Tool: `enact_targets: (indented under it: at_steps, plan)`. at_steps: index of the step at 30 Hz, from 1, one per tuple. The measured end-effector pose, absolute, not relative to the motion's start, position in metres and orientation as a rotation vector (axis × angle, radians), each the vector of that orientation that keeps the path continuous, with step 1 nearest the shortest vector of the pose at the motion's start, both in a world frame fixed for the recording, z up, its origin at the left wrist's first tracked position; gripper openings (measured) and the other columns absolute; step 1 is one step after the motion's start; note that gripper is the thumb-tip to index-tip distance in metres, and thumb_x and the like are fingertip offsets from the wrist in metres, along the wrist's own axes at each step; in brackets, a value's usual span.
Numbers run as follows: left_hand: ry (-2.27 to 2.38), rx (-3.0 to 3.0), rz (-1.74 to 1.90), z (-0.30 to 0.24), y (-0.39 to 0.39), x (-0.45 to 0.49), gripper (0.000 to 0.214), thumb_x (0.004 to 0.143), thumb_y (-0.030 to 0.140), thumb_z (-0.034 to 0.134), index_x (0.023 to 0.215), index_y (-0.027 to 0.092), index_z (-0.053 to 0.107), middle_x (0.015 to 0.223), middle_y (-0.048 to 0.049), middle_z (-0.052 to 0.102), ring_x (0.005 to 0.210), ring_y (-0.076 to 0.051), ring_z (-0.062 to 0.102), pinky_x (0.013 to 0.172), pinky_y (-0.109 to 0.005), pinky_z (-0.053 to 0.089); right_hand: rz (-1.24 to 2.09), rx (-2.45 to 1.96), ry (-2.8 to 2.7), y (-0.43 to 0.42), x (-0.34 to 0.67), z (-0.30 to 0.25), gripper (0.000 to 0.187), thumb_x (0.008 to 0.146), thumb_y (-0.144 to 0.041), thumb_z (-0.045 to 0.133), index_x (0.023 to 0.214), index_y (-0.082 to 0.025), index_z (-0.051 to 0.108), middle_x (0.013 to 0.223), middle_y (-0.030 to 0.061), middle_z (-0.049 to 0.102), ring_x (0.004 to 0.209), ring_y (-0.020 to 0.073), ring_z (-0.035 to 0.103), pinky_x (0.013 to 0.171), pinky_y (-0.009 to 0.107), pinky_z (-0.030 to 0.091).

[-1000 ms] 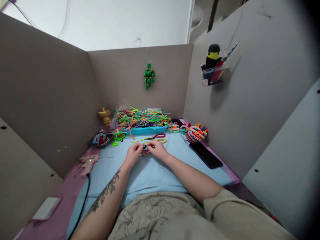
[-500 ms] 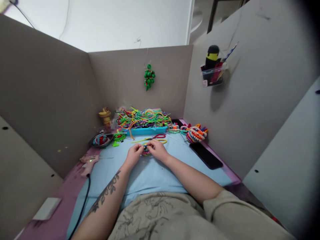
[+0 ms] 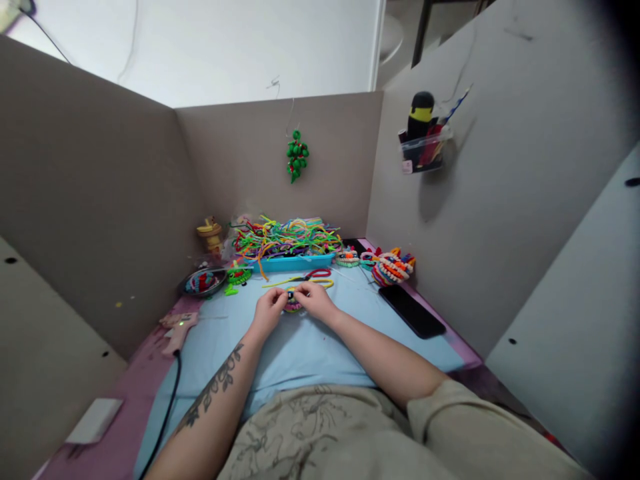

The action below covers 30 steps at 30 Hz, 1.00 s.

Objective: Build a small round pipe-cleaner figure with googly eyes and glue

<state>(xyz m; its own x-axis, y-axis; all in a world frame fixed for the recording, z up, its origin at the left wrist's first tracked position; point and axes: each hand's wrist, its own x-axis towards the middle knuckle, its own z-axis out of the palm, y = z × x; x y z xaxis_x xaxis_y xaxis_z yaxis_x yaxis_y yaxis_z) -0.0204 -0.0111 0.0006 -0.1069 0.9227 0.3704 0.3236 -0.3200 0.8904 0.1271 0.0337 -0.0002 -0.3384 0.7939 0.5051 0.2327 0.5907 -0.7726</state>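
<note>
Between my two hands is a small pipe-cleaner figure (image 3: 293, 305), with pink and yellow rows and a dark shiny eye on top. My left hand (image 3: 271, 308) pinches its left side with thumb and forefinger. From the right, my right hand (image 3: 315, 299) grips it the same way, fingers bent close to the eye. Much of the figure is hidden by my fingers. Just behind it lie scissors with red handles (image 3: 319, 273) and a yellow pipe cleaner (image 3: 327, 283) on the light blue cloth (image 3: 300, 353).
A blue tray (image 3: 295, 263) heaped with pipe cleaners stands behind. At left are a pink glue gun (image 3: 180, 332), a dark bowl (image 3: 203, 283) and a green figure (image 3: 239, 274). A phone (image 3: 412, 311) and a striped pipe-cleaner piece (image 3: 393, 269) lie at right. Grey panels (image 3: 280, 153) enclose the table.
The camera view has shifted very slightly. Both hands keep their hold on the figure in nearly the same place.
</note>
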Motion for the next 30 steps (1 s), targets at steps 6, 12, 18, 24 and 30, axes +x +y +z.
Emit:
enact_targets:
  at_steps: [6, 12, 18, 24, 30]
  plan:
    - [1.311, 1.446, 1.453, 0.001, -0.012, -0.018, 0.023, 0.071, 0.037, 0.058, 0.07, 0.015, 0.057, 0.052, 0.0049, 0.048, 0.045, -0.007, 0.038, 0.045, -0.019, 0.028, 1.228, -0.705, -1.747, 0.041, 0.127, -0.005, 0.014, 0.07, -0.026, 0.057, 0.065, -0.013, 0.058, 0.057, -0.0025, 0.054, 0.052, 0.0084, 0.045, 0.052, 0.02, 0.035]
    - [1.104, 1.185, 1.426, 0.0, -0.01, -0.019, 0.024, 0.069, 0.036, 0.063, 0.071, 0.014, 0.053, 0.049, 0.0062, 0.044, 0.04, -0.004, 0.032, 0.039, -0.018, 0.021, 0.891, -0.656, -1.855, 0.036, 0.13, -0.004, 0.013, 0.073, -0.023, 0.057, 0.082, -0.015, 0.062, 0.072, 0.0008, 0.059, 0.061, 0.0106, 0.051, 0.059, 0.022, 0.041]
    - [1.049, 1.042, 1.436, 0.001, -0.01, -0.018, 0.025, 0.066, 0.035, 0.067, 0.072, 0.014, 0.054, 0.05, 0.0054, 0.044, 0.042, -0.004, 0.034, 0.038, -0.017, 0.019, 0.294, -0.603, -1.962, 0.03, 0.134, -0.004, 0.016, 0.078, -0.02, 0.056, 0.092, -0.019, 0.063, 0.089, 0.0062, 0.061, 0.084, 0.0172, 0.055, 0.078, 0.029, 0.044]
    - [1.033, 1.007, 1.444, 0.006, -0.015, -0.012, 0.028, 0.064, 0.036, 0.069, 0.07, 0.013, 0.053, 0.05, 0.0051, 0.045, 0.042, -0.004, 0.035, 0.038, -0.017, 0.02, 0.185, -0.683, -1.953, 0.03, 0.13, -0.007, 0.011, 0.081, -0.022, 0.056, 0.087, -0.019, 0.064, 0.084, 0.0055, 0.062, 0.083, 0.0175, 0.055, 0.077, 0.029, 0.043]
    - [1.03, 1.027, 1.457, 0.004, -0.014, -0.008, 0.029, 0.064, 0.036, 0.069, 0.068, 0.013, 0.052, 0.051, 0.0047, 0.045, 0.043, -0.004, 0.037, 0.039, -0.017, 0.023, 0.273, -0.698, -1.894, 0.028, 0.128, -0.007, 0.009, 0.08, -0.019, 0.054, 0.081, -0.018, 0.063, 0.077, 0.0041, 0.06, 0.077, 0.0161, 0.054, 0.072, 0.027, 0.042]
